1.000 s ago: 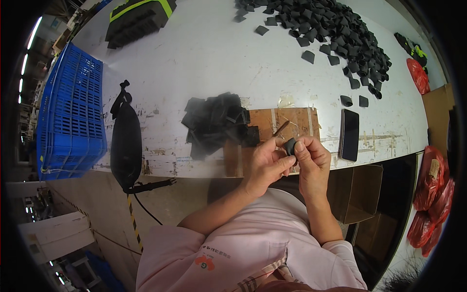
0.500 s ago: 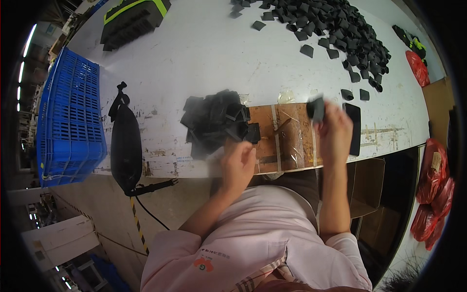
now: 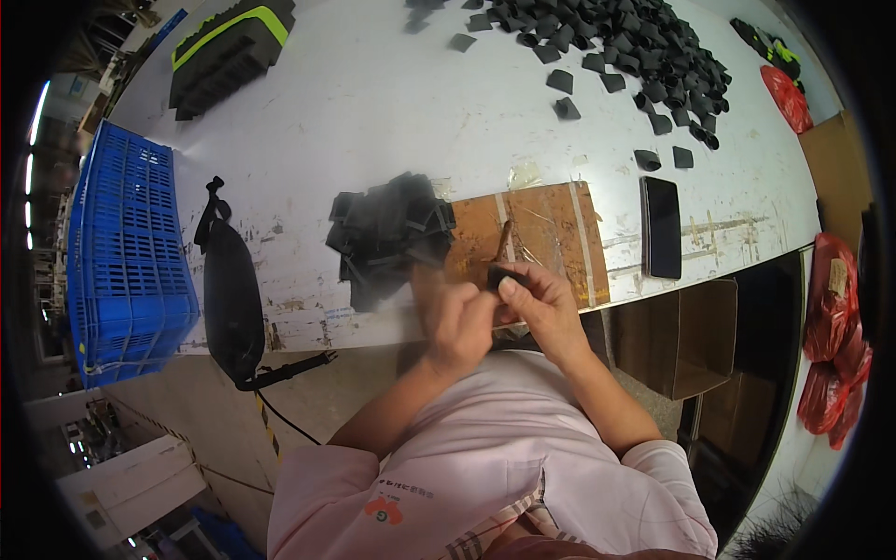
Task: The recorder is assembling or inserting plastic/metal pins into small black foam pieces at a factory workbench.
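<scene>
Close to the table's front edge, my right hand [image 3: 546, 308] pinches a small black fabric piece [image 3: 501, 276] between thumb and fingers. My left hand [image 3: 459, 327] is right beside it, fingers curled in and partly blurred; whatever they hold is hidden. Both hands are over the near edge of a brown board [image 3: 551, 219] crossed by strips of tape. A thin brown pointed tool [image 3: 505, 241] stands up from the board, its lower end behind my right hand. Left of the board lies a heap of flat black pieces [image 3: 387, 229].
A large pile of black loop-shaped pieces [image 3: 644, 56] covers the far right. A phone [image 3: 662, 229] lies right of the board. At left are a black pouch with straps [image 3: 233, 303] and a blue crate [image 3: 131, 252]. A dark stack with a lime band [image 3: 233, 56] sits far left.
My right hand has come left and down with the black piece, from beside the phone to my left hand. The view has shifted slightly.
</scene>
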`<state>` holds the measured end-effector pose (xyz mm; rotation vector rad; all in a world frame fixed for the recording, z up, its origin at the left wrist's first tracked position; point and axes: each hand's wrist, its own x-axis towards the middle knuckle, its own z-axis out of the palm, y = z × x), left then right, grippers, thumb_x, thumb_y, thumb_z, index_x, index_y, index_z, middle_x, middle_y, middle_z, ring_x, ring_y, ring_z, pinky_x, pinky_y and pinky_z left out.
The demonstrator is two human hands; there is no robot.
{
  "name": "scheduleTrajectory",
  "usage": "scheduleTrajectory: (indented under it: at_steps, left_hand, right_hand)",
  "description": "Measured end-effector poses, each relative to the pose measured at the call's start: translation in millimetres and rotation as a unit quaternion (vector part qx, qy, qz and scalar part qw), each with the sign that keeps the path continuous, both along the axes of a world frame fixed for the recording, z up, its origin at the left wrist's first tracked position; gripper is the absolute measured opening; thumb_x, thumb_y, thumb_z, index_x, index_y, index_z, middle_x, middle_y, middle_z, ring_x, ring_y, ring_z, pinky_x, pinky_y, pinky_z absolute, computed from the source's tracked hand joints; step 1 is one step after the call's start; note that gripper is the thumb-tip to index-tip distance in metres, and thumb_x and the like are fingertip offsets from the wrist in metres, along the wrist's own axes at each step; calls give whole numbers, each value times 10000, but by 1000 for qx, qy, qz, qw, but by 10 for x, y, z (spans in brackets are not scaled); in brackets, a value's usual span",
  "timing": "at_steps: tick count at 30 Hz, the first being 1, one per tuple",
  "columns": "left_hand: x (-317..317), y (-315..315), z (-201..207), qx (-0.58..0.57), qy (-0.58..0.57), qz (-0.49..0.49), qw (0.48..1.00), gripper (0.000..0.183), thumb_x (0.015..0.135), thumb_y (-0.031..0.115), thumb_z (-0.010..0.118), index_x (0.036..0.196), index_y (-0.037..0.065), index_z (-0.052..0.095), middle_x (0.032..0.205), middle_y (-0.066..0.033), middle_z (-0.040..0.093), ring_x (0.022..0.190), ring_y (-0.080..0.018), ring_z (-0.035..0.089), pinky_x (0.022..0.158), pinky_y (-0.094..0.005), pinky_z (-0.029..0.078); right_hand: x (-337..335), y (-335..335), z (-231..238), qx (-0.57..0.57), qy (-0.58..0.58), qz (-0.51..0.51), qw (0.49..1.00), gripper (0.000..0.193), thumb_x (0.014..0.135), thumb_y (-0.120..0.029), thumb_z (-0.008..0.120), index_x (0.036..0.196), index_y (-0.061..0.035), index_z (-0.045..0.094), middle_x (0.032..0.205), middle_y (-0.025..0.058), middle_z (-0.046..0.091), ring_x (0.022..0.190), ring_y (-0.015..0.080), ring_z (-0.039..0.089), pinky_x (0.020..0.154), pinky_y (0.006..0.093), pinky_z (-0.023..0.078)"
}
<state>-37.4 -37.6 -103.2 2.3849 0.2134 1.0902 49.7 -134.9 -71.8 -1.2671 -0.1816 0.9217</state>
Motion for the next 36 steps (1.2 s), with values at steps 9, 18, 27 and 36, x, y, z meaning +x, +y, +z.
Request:
scheduleTrajectory:
  at_steps: [9,18,27,36]
  left_hand:
    - [51,47,482,-743,102,-203,630,231,892,195,437,1017,8,490,835,-46,527,640,-96,492,537,-201,380]
    - [84,94,380,-762,145,-265,573,157,848,142,532,931,9,532,765,-27,560,596,-84,522,510,-184,400]
    - [33,-20,320,-579,152,-109,793,58,819,38,545,857,-6,549,708,-10,551,577,-42,490,523,-166,400]
    - [122,-174,397,-164,33,14,986,70,759,-61,546,815,-20,549,685,4,554,536,-42,484,446,-199,391]
  right_hand:
    - [179,-204,67,119,131,-10,984,162,799,-164,614,913,-51,636,774,-5,609,617,41,523,503,162,412]
    - [180,-205,80,100,89,-8,991,284,726,-104,682,996,-63,603,698,-57,564,573,-5,474,444,120,344]
    - [116,-166,249,-108,-445,-69,886,290,706,-81,676,969,-6,580,679,26,541,577,159,515,522,260,428]
    - [20,-95,240,-107,-624,-42,773,176,649,-33,641,812,-10,579,738,95,505,675,259,518,517,341,432]
